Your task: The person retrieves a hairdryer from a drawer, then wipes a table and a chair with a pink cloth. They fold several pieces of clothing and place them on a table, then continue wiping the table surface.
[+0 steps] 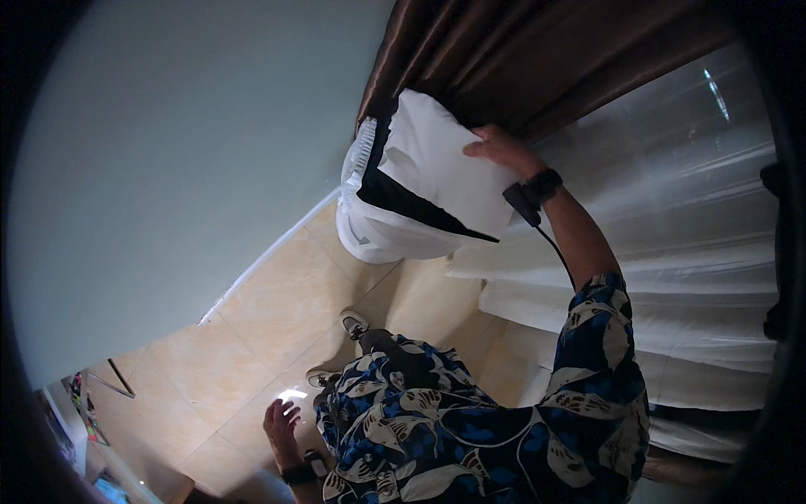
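Note:
My right hand [504,151] reaches out and grips one edge of a white sheet-like piece [434,151], which could be cloth or paper. This piece lies over a black sheet [415,205]. Both rest on a rounded white container or stand [384,233] with a ribbed edge, set in the corner by the wall. What lies beneath the sheets is hidden. Low beside my body, my left hand [283,425] hangs with its fingers apart and slightly curled, holding nothing. Each wrist wears a black band with a device; a cable runs up the right arm.
A pale green wall [189,157] with white skirting fills the left. Brown curtains [535,57] hang behind the white piece, and sheer white curtains [680,239] hang to the right. Beige tiles [252,353] cover the floor. Various objects [75,422] stand at lower left.

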The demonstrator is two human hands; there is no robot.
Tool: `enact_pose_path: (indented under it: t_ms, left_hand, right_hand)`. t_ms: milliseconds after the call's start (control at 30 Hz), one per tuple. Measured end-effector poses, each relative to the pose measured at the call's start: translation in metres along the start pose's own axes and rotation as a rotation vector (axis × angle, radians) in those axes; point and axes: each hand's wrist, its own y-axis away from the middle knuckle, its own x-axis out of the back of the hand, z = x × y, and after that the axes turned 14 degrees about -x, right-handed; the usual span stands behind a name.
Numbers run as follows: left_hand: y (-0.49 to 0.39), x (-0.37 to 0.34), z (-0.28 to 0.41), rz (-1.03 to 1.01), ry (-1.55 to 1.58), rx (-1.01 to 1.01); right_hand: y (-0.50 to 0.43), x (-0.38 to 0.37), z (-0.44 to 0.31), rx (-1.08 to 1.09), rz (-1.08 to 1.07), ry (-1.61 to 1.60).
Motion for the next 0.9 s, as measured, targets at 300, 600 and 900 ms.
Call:
enact_pose_path:
  t_ms: [300,600,900]
  left_hand:
    - [-0.006,-0.077,0.095,-0.724,0.300,-0.119]
    - [-0.051,0.009,0.063,-0.679,1.291,-0.260]
    - [-0.002,0.072,0.078,-0.055,1.066,-0.609]
  right_hand:
    - [0.108,-0.079,-0.149,0.460,-0.137,0.300]
    - [0.263,-0.349,-0.276,1.308,-0.471,0.677]
    - [0.188,-0.373,-0.281,1.119,-0.736,0.367]
